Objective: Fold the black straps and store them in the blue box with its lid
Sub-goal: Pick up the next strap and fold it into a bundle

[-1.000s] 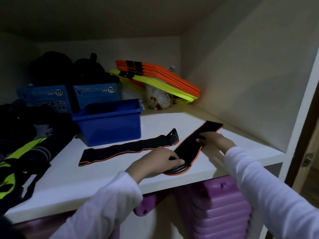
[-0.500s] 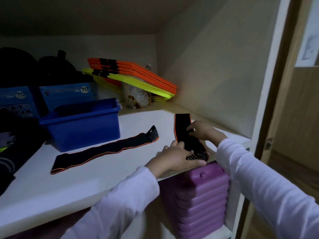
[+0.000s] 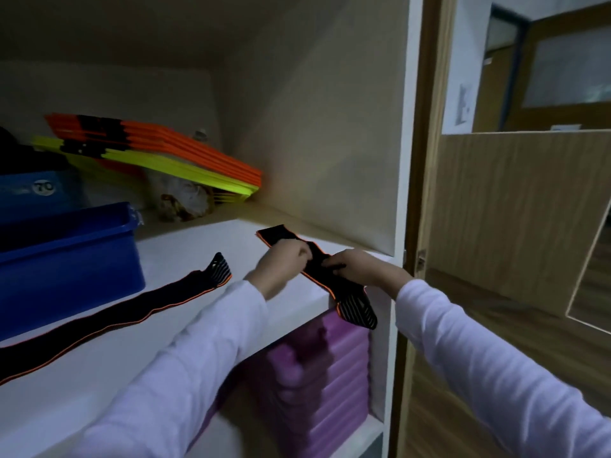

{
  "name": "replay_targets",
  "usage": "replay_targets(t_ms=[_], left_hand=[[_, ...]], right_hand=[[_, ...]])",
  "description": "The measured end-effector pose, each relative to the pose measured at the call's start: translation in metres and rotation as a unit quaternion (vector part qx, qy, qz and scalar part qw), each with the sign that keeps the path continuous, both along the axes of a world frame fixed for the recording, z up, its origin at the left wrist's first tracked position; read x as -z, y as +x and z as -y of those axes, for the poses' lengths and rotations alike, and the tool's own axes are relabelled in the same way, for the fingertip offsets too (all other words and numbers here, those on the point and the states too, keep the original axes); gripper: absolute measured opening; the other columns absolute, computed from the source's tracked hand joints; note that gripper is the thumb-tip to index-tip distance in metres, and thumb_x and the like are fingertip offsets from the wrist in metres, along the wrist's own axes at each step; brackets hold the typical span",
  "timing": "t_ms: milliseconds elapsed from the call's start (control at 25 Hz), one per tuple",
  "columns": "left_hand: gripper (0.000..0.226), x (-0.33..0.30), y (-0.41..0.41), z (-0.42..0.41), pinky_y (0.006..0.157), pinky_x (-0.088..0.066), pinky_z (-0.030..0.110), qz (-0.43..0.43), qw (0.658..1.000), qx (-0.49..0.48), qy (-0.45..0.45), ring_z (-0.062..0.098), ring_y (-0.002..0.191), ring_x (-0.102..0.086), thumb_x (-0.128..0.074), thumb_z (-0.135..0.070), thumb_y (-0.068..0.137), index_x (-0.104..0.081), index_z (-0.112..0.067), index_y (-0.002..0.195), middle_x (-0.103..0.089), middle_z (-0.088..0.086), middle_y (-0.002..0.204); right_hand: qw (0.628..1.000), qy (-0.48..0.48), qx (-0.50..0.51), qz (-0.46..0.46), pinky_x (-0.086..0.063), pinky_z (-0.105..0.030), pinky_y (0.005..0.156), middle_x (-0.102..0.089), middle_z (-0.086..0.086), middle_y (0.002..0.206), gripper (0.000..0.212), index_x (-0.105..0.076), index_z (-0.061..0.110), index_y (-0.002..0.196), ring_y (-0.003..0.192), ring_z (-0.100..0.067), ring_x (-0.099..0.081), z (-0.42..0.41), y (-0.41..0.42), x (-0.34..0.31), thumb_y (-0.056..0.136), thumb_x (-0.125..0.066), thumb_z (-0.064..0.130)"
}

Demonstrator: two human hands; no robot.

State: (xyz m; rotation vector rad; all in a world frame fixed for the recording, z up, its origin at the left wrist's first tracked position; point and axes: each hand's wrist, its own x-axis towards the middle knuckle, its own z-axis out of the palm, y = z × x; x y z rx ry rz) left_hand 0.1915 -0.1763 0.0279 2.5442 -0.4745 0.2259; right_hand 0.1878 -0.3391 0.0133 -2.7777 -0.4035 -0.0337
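I have both arms reaching up from the lower frame in pale sleeves, converging at centre right. My left hand (image 3: 284, 259) is curled closed, pinching the black strap (image 3: 334, 282) near its middle; my right hand (image 3: 358, 267) lies closed over the same strap just beside it, fingers wrapped on the fabric. That strap runs diagonally across the front right corner of the white shelf (image 3: 185, 242), its striped end hanging over the edge. A second black strap (image 3: 132, 309) lies flat on the shelf, stretching toward the lower left. The blue box (image 3: 66, 269) stands at the left of the frame, open-topped; I cannot tell what is inside. Purple bins (image 3: 334, 375) are stacked below the shelf.
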Motion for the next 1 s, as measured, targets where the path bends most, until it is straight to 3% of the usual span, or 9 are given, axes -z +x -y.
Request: replay_targets(t_ms=[160, 360, 480, 640, 800, 920, 1000], left_hand=[[0.04, 0.02, 0.032, -0.011, 0.109, -0.031, 0.029, -0.062, 0.994, 0.012, 0.089, 0.024, 0.135, -0.041, -0.038, -0.011, 0.097, -0.048, -0.008, 0.135, -0.045, 0.01, 0.145], [0.048, 0.029, 0.057, -0.015, 0.119, -0.018, 0.036, -0.094, 0.984, -0.006, 0.152, 0.022, 0.146, -0.019, -0.031, -0.027, 0.101, -0.029, -0.013, 0.146, -0.022, 0.01, 0.157], [0.05, 0.027, 0.063, -0.022, 0.119, -0.018, 0.043, -0.088, 0.977, -0.025, 0.193, 0.023, 0.146, -0.02, -0.03, -0.035, 0.1, -0.028, -0.018, 0.146, -0.022, 0.009, 0.157], [0.048, 0.021, 0.053, -0.021, 0.116, -0.022, 0.044, -0.052, 0.966, -0.025, 0.253, 0.03, 0.138, -0.031, -0.025, -0.035, 0.1, -0.035, -0.016, 0.144, -0.036, 0.013, 0.149], [0.051, 0.015, 0.03, -0.019, 0.112, -0.025, 0.037, -0.076, 0.981, -0.024, 0.176, 0.032, 0.133, -0.033, -0.015, -0.03, 0.1, -0.037, -0.009, 0.141, -0.037, 0.013, 0.149], [0.046, 0.018, 0.009, -0.014, 0.113, -0.025, 0.034, -0.116, 0.983, 0.023, 0.143, 0.03, 0.135, -0.032, -0.023, -0.027, 0.101, -0.036, -0.013, 0.143, -0.037, 0.014, 0.145], [0.05, 0.019, -0.008, -0.011, 0.118, -0.019, 0.033, -0.125, 0.978, 0.06, 0.155, 0.024, 0.143, -0.024, -0.027, -0.032, 0.101, -0.029, -0.013, 0.146, -0.026, 0.01, 0.154]], right_hand=[[1.0, 0.015, -0.008, 0.004, -0.033, -0.027, 0.105, -0.051, -0.006, 0.141, 0.043, -0.055, 0.016, 0.131, 0.129, -0.024, -0.047, 0.0, 0.001, 0.003, 0.092, -0.045, 0.002], [1.0, 0.022, -0.014, -0.004, -0.031, -0.026, 0.107, -0.049, -0.004, 0.144, 0.044, -0.054, 0.015, 0.133, 0.132, -0.023, -0.044, 0.002, 0.003, 0.004, 0.093, -0.043, 0.001], [1.0, 0.008, -0.009, -0.01, -0.034, -0.031, 0.109, -0.051, -0.006, 0.142, 0.044, -0.054, 0.017, 0.132, 0.129, -0.025, -0.047, 0.006, 0.01, 0.005, 0.093, -0.041, 0.002], [0.998, -0.05, 0.047, -0.01, -0.041, -0.033, 0.098, -0.056, -0.013, 0.134, 0.038, -0.055, 0.013, 0.131, 0.12, -0.032, -0.054, 0.008, 0.02, -0.002, 0.097, -0.038, 0.013], [0.984, -0.139, 0.102, 0.038, -0.047, -0.034, 0.088, -0.061, -0.017, 0.124, 0.038, -0.058, 0.003, 0.12, 0.113, -0.033, -0.059, -0.002, 0.03, -0.001, 0.097, -0.043, 0.03], [0.979, -0.158, 0.113, 0.057, -0.048, -0.037, 0.089, -0.062, -0.017, 0.122, 0.03, -0.06, 0.002, 0.115, 0.112, -0.034, -0.058, -0.007, 0.041, 0.004, 0.093, -0.048, 0.019], [0.98, -0.155, 0.109, 0.062, -0.049, -0.038, 0.089, -0.063, -0.018, 0.12, 0.028, -0.061, 0.002, 0.113, 0.111, -0.034, -0.06, -0.006, 0.046, 0.005, 0.091, -0.048, 0.014]])
